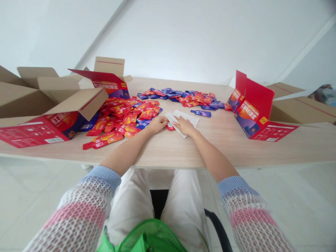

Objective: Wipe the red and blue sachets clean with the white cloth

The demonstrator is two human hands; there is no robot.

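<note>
My left hand (157,123) rests on the wooden table (183,150) with its fingers curled at the edge of a pile of red sachets (123,117); what it pinches is too small to name. My right hand (186,126) lies flat with spread fingers on a white sheet or pouch (193,118). A small red sachet (170,127) lies between the two hands. A single blue sachet (201,113) lies just beyond the white sheet.
A mixed heap of blue and red sachets (181,96) lies at the back. Open red boxes stand at left (39,129), back left (110,84) and right (257,115). Brown cartons sit at far left (34,91) and far right (296,105). A green net bag (147,238) is on my lap.
</note>
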